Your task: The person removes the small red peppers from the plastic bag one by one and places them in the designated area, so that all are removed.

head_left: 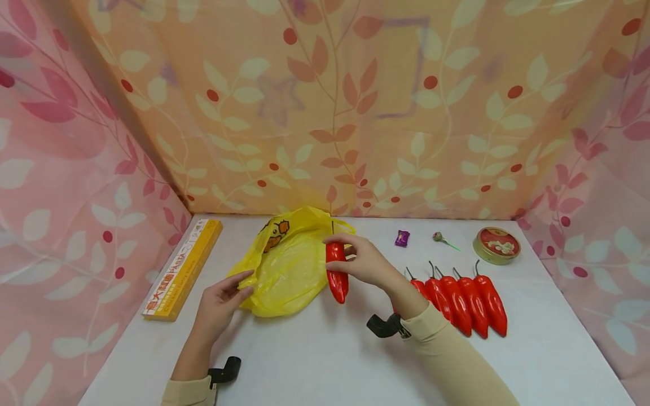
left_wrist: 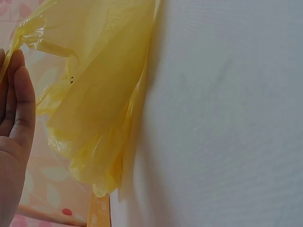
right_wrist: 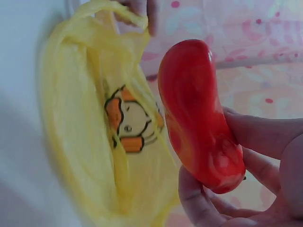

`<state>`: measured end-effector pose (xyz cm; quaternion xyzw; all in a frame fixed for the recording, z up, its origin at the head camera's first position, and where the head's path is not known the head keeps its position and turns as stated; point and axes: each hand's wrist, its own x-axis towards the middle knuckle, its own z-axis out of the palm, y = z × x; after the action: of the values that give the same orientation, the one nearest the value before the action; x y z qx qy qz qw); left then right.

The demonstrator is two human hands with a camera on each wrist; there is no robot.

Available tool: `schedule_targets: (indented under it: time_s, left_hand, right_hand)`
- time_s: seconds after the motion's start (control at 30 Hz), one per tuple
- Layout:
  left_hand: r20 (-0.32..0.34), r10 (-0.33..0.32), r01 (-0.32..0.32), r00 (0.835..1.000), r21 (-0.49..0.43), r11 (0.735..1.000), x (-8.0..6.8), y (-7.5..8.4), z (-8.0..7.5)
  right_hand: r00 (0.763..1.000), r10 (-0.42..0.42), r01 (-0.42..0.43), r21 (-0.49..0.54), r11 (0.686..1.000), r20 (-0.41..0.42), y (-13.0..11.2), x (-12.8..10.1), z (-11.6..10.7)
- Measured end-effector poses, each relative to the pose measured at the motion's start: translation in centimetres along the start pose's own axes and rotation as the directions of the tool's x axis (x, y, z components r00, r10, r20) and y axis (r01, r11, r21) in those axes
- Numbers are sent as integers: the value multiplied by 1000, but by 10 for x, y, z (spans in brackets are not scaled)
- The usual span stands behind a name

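Observation:
My right hand (head_left: 339, 248) grips a glossy red pepper (head_left: 337, 273) by its top and holds it upright over the right edge of a yellow plastic bag (head_left: 289, 265). The right wrist view shows the pepper (right_wrist: 199, 118) held in curled fingers (right_wrist: 255, 137), and behind it the bag (right_wrist: 94, 142) with its duck print. My left hand (head_left: 242, 283) pinches the bag's left rim between thumb and fingers. In the left wrist view the bag (left_wrist: 99, 94) hangs crumpled from that hand's fingertips (left_wrist: 16, 71).
Several more red peppers (head_left: 467, 301) lie in a row right of my right wrist. A yellow pasta box (head_left: 183, 268) lies at the left. A purple candy (head_left: 402, 238), a lollipop (head_left: 440, 238) and a round tin (head_left: 496, 245) sit at the back right. Patterned cloth walls surround the white table (head_left: 315, 361).

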<state>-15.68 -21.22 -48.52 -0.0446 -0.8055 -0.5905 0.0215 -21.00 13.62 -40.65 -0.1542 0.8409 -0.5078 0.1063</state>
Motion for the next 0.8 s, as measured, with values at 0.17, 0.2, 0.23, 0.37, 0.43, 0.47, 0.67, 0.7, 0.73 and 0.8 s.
schedule_targets:
  time_s: [0.17, 0.2, 0.23, 0.37, 0.43, 0.47, 0.67, 0.7, 0.73, 0.8]
  left_hand:
    - [-1, 10, -10, 1000, 9, 1000, 1, -1, -1]
    - [-1, 14, -14, 1000, 9, 1000, 1, -1, -1]
    - [-2, 16, -16, 1000, 13, 1000, 1, -1, -1]
    - [-1, 6, -6, 1000, 16, 1000, 2, -1, -1]
    - [-4, 2, -2, 1000, 21, 1000, 2, -1, -1]
    - [-4, 0, 0, 1000, 18, 1000, 2, -1, -1]
    - [-2, 3, -3, 1000, 2, 1000, 0, 0, -1]
    - [-1, 2, -2, 1000, 1, 1000, 0, 0, -1]
    - [0, 4, -4, 1000, 0, 1000, 0, 0, -1]
    - [-1, 8, -8, 1000, -1, 1000, 0, 0, -1]
  right_hand:
    - [992, 74, -80, -55, 995, -98, 12, -23, -12]
    - [990, 83, -92, -71, 993, -115, 16, -27, -14]
    - [988, 89, -102, -93, 990, -129, 19, -31, -15]
    - [981, 120, -146, -179, 973, -149, 34, -41, -20]
    - [980, 132, -165, -229, 959, -149, 41, -45, -21]
    - [979, 139, -174, -254, 951, -150, 45, -46, -21]
    - [979, 158, -198, -395, 897, -132, 60, -53, -21]
    - [979, 157, -197, -413, 889, -129, 62, -54, -21]
    - [979, 159, -199, -424, 884, -128, 63, -55, -21]
    - [980, 153, -195, -454, 870, -129, 65, -57, -21]
